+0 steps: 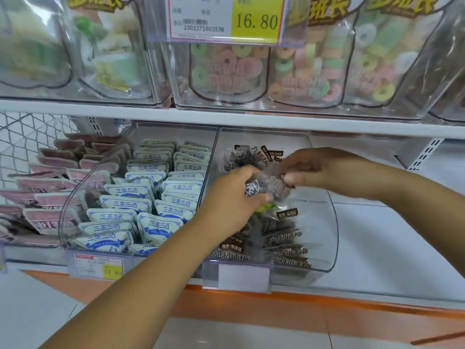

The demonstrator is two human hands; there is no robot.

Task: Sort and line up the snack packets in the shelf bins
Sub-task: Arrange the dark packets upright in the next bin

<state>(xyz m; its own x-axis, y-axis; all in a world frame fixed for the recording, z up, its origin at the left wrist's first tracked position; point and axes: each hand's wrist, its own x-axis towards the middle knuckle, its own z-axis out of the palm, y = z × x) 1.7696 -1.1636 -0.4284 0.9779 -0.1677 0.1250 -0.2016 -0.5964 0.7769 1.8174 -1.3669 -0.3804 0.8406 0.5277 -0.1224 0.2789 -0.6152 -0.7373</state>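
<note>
- The shelf carries clear bins side by side. The left bin holds white-and-blue packets in tidy rows.
- The right bin holds dark plum packets, jumbled towards its near end.
- The left grip and right grip share one dark packet above the middle of that bin. The left is curled round it, and the right pinches its right end.
- Step in hand, probably: straightening this packet. Next it wants setting down squarely to start a row, label facing out.
</note>
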